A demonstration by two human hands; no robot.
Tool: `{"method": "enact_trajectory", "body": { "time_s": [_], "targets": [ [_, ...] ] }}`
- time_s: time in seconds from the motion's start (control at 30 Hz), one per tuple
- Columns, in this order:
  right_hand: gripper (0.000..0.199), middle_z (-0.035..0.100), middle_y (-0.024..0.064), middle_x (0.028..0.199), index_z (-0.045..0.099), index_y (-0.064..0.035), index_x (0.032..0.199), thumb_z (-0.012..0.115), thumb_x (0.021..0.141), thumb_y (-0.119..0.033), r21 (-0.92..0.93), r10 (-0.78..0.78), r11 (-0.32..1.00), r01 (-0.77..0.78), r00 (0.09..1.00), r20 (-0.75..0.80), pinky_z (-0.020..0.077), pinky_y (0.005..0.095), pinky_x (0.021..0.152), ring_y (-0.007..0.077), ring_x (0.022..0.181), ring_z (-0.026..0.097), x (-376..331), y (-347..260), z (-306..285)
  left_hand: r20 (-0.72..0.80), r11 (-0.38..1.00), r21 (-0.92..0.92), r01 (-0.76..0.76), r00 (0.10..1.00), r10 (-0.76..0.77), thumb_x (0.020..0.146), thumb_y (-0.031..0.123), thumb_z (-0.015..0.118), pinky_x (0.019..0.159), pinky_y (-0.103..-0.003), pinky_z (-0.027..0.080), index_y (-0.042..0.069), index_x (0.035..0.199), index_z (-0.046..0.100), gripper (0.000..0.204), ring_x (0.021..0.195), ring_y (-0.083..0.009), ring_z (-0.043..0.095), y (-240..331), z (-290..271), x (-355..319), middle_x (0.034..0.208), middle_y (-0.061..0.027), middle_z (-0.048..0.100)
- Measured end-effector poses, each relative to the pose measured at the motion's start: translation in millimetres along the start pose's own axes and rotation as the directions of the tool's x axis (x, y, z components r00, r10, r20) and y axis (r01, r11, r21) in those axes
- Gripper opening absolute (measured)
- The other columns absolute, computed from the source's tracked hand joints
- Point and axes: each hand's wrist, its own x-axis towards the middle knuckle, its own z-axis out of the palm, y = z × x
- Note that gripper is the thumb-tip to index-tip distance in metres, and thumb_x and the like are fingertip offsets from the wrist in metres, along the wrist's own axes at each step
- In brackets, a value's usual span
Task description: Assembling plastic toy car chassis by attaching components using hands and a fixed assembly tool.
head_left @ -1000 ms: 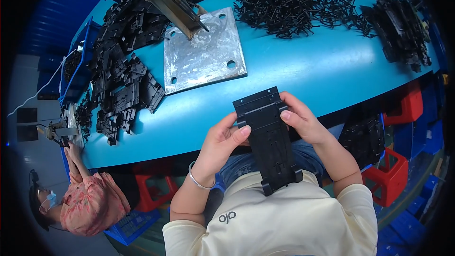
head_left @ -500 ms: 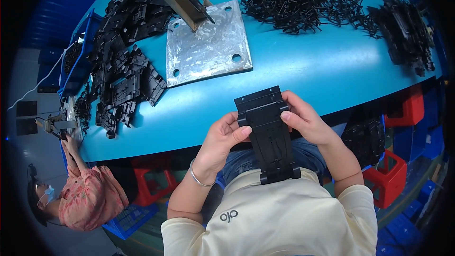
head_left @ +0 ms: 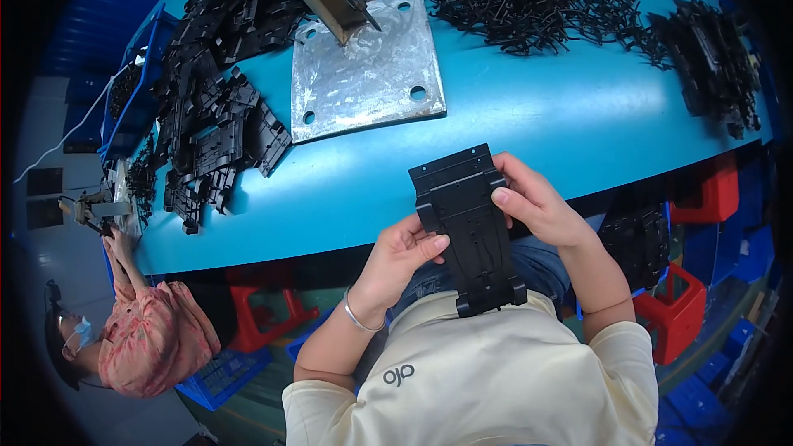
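Both hands grip a long black plastic part [head_left: 472, 231]: left hand [head_left: 401, 256], right hand [head_left: 537, 202], one each side, holding it steady near the blue surface [head_left: 578, 116].

Black plastic bracket [head_left: 472, 227] between both hands, above blue table [head_left: 578, 124]

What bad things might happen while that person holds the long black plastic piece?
It might slip: the left hand and right hand grip the black plastic piece only near its top, by the fingertips, and its long lower end hangs free over the lap, off the blue table. Its top corner also sits close to the table edge, so tilting it forward may knock it.
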Motion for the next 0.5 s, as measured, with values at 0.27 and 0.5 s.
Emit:
{"method": "enact_trajectory", "body": {
  "time_s": [0.27, 0.5],
  "targets": [
    [0.032, 0.047, 0.0041, 0.075, 0.033, 0.0002, 0.104, 0.041, 0.081, -0.020, -0.068, 0.018, 0.998, -0.017, 1.000, 0.013, 0.0355, 0.0180, 0.046, 0.0056, 0.055, 0.042, 2.5, 1.3, -2.5, -0.114, 0.997, 0.059, -0.054, 0.992, 0.060, 0.075, 0.010, 0.052, 0.058, -0.018, 0.039, 0.000, 0.097, 0.047, 0.025, 0.068, -0.0062, 0.048, -4.1, 6.1, -1.2, 0.081, -0.0031, 0.054],
    [0.035, 0.047, 0.0053, 0.077, 0.031, 0.0015, 0.107, 0.041, 0.082, -0.020, -0.033, 0.020, 0.999, -0.020, 1.000, -0.004, 0.0368, 0.0180, 0.044, 0.0064, 0.053, 0.043, 4.5, -0.8, -1.1, -0.080, 0.996, -0.054, -0.066, 0.995, 0.062, 0.075, 0.008, 0.052, 0.050, -0.016, 0.035, 0.000, 0.099, 0.047, 0.026, 0.064, -0.0042, 0.044, -2.2, 4.5, 0.2, 0.079, -0.0018, 0.052]
  ]
}}
